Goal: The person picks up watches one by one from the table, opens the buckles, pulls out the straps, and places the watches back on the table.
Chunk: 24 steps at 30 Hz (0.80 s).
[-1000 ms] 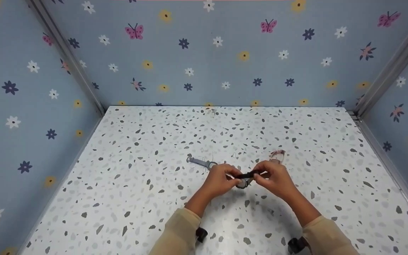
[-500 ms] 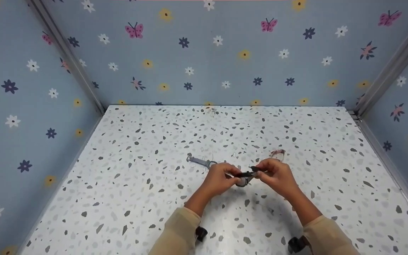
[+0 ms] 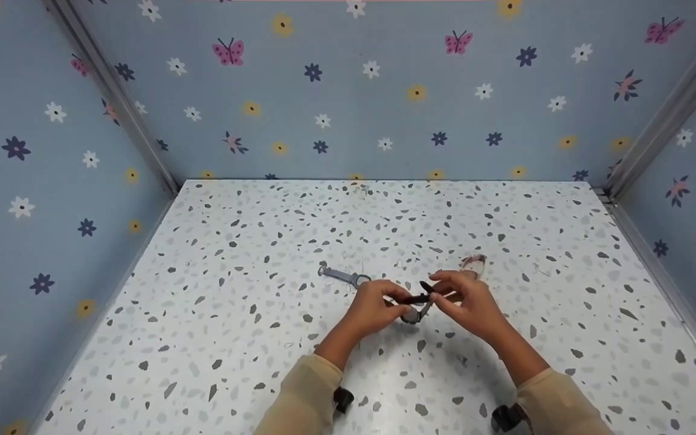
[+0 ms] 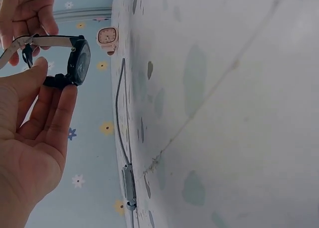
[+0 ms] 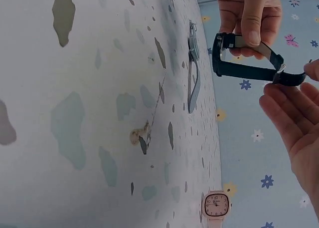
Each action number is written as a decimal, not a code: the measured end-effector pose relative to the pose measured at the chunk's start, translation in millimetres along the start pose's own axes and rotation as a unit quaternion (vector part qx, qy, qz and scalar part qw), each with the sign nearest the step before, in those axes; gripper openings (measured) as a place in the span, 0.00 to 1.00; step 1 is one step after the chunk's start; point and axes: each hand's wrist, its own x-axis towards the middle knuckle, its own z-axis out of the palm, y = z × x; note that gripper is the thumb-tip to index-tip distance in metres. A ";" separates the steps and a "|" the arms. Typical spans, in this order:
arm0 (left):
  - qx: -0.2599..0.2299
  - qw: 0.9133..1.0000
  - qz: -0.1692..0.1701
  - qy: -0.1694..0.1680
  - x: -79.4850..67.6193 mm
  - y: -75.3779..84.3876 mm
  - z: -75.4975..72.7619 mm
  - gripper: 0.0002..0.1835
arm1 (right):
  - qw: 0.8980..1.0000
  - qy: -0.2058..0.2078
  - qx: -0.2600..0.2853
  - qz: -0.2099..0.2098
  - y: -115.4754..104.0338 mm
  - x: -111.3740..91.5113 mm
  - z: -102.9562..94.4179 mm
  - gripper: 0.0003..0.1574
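Observation:
Both hands hold a black wristwatch (image 3: 410, 315) just over the table in the head view. Its strap, pale on the inner side, forms a loop through the buckle (image 5: 279, 73), as the right wrist view shows. My left hand (image 3: 375, 307) pinches the strap near the watch case, thumb on the pale lining. With its fingertips, my right hand (image 3: 470, 304) grips the strap's free end beyond the buckle. The dark round case (image 4: 81, 64) faces away from the left hand in the left wrist view.
A grey-blue watch (image 3: 339, 275) lies on the speckled table (image 3: 251, 350) beyond my left hand. A pink watch with a squarish face (image 5: 217, 205) lies beyond my right hand. Flowered blue panels (image 3: 348, 90) enclose the table at the back and sides.
The right fingers have shifted on the strap, and its dark end now sticks up between the hands. The left hand keeps its grip almost unmoved. Both other watches stay put.

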 end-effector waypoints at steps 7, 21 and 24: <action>0.009 1.000 -0.009 -0.008 0.6 -1.2 1.2 0.07 | 0.997 -0.006 -0.025 -0.072 5.1 1.3 1.9 0.16; -0.008 1.000 -0.010 0.002 -1.1 -3.6 -0.3 0.06 | 0.986 0.052 0.148 0.060 -25.1 0.3 -9.0 0.06; -0.016 1.000 -0.020 0.005 -0.6 -3.3 -0.4 0.06 | 0.971 0.058 0.210 0.094 -21.8 0.1 -10.5 0.07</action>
